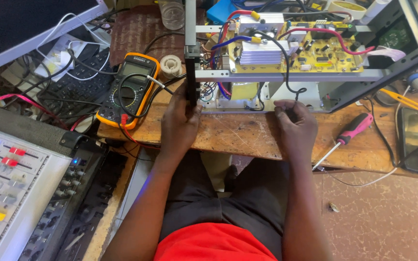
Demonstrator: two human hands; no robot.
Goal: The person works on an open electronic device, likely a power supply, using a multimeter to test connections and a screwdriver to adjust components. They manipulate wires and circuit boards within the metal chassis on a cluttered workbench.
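A red shirt (pixel 214 244) and dark trousers fill the near edge. Both forearms reach forward over the worn wooden bench (pixel 247 137). The left hand (pixel 180 123) grips the dark metal corner post of the opened chassis (pixel 286 75); the right hand (pixel 293 123) is curled around a black cable (pixel 286 72) at the chassis's front edge, fingertips hidden. Inside sits a yellow circuit board (pixel 315 50) with finned heatsink. An orange multimeter (pixel 129 89) lies just left

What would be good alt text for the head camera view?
A seated person's left hand grips the edge of an opened metal chassis holding a yellow circuit board, while the right hand pinches a black wire. An orange multimeter and pink-handled screwdriver lie on the wooden bench.
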